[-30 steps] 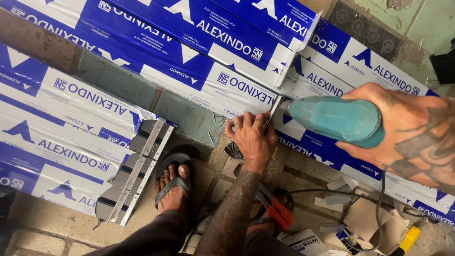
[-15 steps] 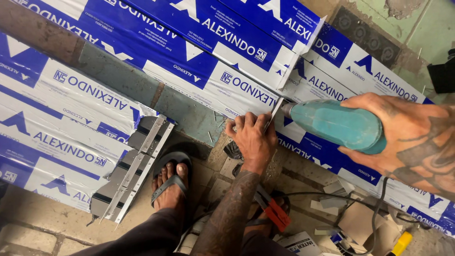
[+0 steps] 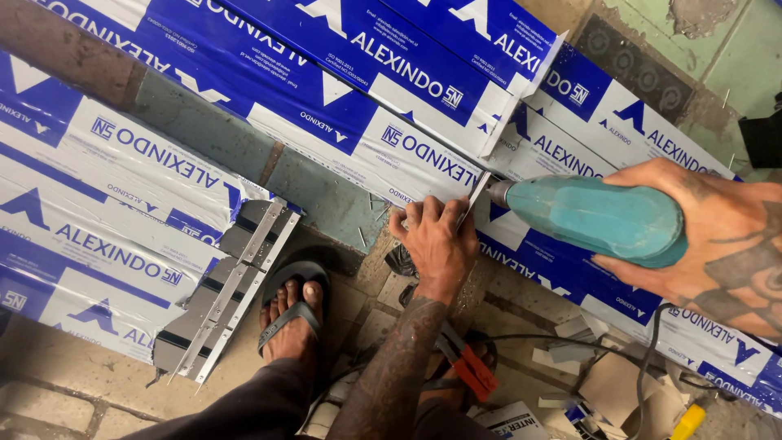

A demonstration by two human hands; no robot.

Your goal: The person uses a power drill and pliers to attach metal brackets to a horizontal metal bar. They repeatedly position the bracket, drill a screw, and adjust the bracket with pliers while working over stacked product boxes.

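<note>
The right hand is closed around the rear of a teal plastic power drill, whose nose points left at a thin grey metal strip. The left hand pinches that strip with its fingertips, fingers narrow and curled, just at the drill's tip. The strip stands at the end of a long aluminium profile wrapped in blue and white plastic film, one of several such wrapped lengths lying side by side across the concrete floor. At the lower left, two wrapped bundles end open, and bare grey channel sections stick out of the film. A foot in a dark flip-flop sandal stands beside those ends. A red-handled clamp lies near the lower edge of the floor
</note>
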